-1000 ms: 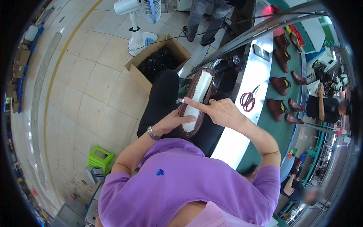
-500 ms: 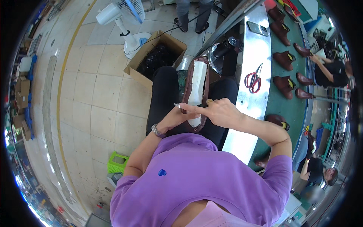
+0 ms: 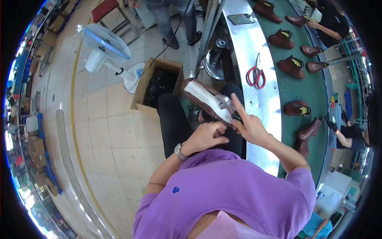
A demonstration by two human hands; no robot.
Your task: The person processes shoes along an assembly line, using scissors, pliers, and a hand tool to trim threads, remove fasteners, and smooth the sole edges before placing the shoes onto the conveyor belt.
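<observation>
A brown leather shoe (image 3: 193, 98) lies bottom up over my lap, its toe pointing far left and a long white strip running along its sole. My right hand (image 3: 252, 126) is at the near right end of the shoe. Its fingers close round the black handle of a small knife (image 3: 237, 116), with the index finger stretched out; the blade is blurred over the white strip. Just below that end of the shoe is my left hand (image 3: 205, 137), fingers curled. Whatever it may grip is hidden.
Red-handled scissors (image 3: 256, 75) and a phone (image 3: 241, 19) lie on the metal ledge (image 3: 260, 131) at right. Beyond, brown boots (image 3: 291, 67) stand on a green conveyor. A carton (image 3: 140, 93) of black material, a fan (image 3: 105, 49) and a dark cylinder (image 3: 218, 49) are ahead. Other people work nearby.
The shoe has turned from pointing straight ahead to slanting far left. My right hand with the knife has moved right, and my left hand has come away from it. The whole view has shifted.
</observation>
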